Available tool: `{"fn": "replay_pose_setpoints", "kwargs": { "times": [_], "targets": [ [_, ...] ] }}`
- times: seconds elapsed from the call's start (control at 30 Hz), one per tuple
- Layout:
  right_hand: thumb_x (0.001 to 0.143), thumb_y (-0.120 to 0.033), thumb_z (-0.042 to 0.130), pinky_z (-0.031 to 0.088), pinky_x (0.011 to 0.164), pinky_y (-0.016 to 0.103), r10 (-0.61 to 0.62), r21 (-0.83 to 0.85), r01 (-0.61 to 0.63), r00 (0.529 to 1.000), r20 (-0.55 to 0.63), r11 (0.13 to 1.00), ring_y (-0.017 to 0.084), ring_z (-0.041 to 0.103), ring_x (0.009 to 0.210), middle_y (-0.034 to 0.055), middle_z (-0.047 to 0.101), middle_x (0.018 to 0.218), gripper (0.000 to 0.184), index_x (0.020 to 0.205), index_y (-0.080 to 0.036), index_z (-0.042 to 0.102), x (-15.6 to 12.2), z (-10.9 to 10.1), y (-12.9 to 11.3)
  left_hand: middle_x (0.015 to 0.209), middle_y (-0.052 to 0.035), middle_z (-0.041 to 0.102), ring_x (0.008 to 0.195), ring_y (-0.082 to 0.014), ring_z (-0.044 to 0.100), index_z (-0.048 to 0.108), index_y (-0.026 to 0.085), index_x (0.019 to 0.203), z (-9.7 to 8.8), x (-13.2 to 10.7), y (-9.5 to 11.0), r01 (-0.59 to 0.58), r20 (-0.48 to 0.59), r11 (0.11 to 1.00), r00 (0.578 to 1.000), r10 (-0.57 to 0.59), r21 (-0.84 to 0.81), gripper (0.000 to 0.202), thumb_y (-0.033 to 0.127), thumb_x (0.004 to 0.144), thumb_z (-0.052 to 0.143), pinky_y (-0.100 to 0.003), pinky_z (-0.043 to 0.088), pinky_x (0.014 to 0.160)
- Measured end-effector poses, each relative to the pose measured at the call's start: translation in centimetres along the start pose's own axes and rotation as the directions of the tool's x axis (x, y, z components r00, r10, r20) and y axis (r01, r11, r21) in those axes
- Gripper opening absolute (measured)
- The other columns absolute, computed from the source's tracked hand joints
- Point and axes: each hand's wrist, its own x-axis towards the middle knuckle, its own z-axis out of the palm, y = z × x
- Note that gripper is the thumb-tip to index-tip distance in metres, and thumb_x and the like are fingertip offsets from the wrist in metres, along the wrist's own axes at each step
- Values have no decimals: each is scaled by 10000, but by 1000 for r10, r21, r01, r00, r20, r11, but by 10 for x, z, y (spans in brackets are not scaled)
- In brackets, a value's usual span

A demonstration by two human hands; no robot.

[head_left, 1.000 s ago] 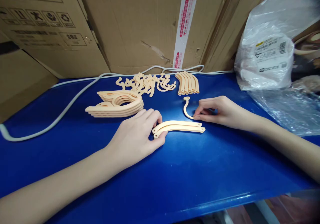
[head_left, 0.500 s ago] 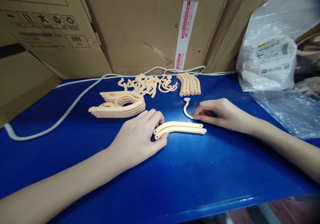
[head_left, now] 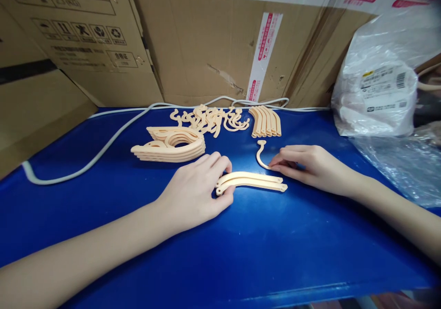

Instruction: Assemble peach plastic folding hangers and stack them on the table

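The view tips up slightly, so everything sits a little lower and farther right in the frame than a second ago, yet both grips and the pieces in them keep their arrangement; as I judge it, the work stands at the same point, with the pieces held but not joined. The left hand (head_left: 196, 189) pinches two curved strips (head_left: 255, 183) at their left ends between thumb and fingers; they lie side by side in the middle of the blue table (head_left: 275, 254). The right hand (head_left: 312, 166), thumb and fingertips pressed together, pinches the near tip of one hook (head_left: 258, 157), which sits just beyond the strips and apart from them; whether it is lifted off the surface I cannot tell. Counted, that makes two strips and one hook in hand. To the far left lies one stack of folded beige pieces (head_left: 172, 152), around five layers; beyond it and to the right, one heap of hooks (head_left: 206, 118), too tangled to count; then, farther right, a row of about six curved strips (head_left: 264, 121).
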Motion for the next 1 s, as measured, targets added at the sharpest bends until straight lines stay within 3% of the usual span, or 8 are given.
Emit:
{"fn": "replay_pose_setpoints", "kwargs": {
  "times": [0.27,0.43,0.53,0.6,0.63,0.77,0.87,1.0],
  "targets": [
    [991,-326,493,479,725,284,-59,-59,58,998,-21,997,168,660,802,53,716,914,237,994,-198,691,-3,-5,-4,847,15,609,743,-173,604,548,225,1000,-12,1,8,50,-162,997,986,-39,64,310,513,885,559,-277,373,591],
    [995,-296,486,478,705,283,-108,-112,102,993,-41,988,171,665,790,55,716,895,232,1009,-193,694,-4,-8,-5,842,16,624,742,-150,587,604,216,981,-57,21,-5,223,-351,949,926,-136,221,250,433,943,487,-249,305,578],
    [994,-303,483,473,691,292,-118,-124,112,992,-41,986,179,664,766,57,714,873,237,991,-199,696,-4,-8,-4,829,24,612,776,-151,552,634,192,982,-85,43,-38,437,-428,864,850,-307,249,283,445,908,529,-277,385,754],
    [998,-305,476,470,694,295,-117,-124,112,993,-33,986,181,662,765,61,713,877,243,990,-198,694,-4,-8,-4,869,12,612,817,-159,534,640,173,994,-96,60,-68,510,-348,827,839,-418,236,386,526,916,506,-339,404,849],
    [1000,-306,474,469,698,296,-118,-126,113,993,-30,986,181,660,768,62,713,881,245,992,-195,692,-4,-9,-3,911,5,617,833,-157,523,631,171,1033,-98,68,-84,512,-244,825,854,-458,241,441,574,916,493,-346,402,871],
    [1006,-304,471,466,716,301,-108,-137,104,994,-18,985,179,651,786,62,708,905,240,1002,-185,680,-5,-10,-1,623,28,551,716,-142,472,632,154,785,-88,97,-138,540,-45,806,836,-546,243,553,704,805,577,-295,406,746],
    [1008,-302,471,465,727,305,-101,-140,98,995,-11,985,177,650,796,60,707,916,237,1007,-183,675,-5,-11,1,525,64,499,682,-112,460,577,189,680,-76,108,-160,534,71,818,827,-558,215,663,845,741,509,-240,383,667],
    [1006,-294,476,469,728,305,-110,-146,106,994,-20,984,174,652,796,56,711,915,229,1006,-181,675,-6,-12,2,573,63,562,699,-114,466,585,205,706,-69,117,-172,554,148,815,803,-577,170,699,901,642,554,-258,384,650]
  ]
}}
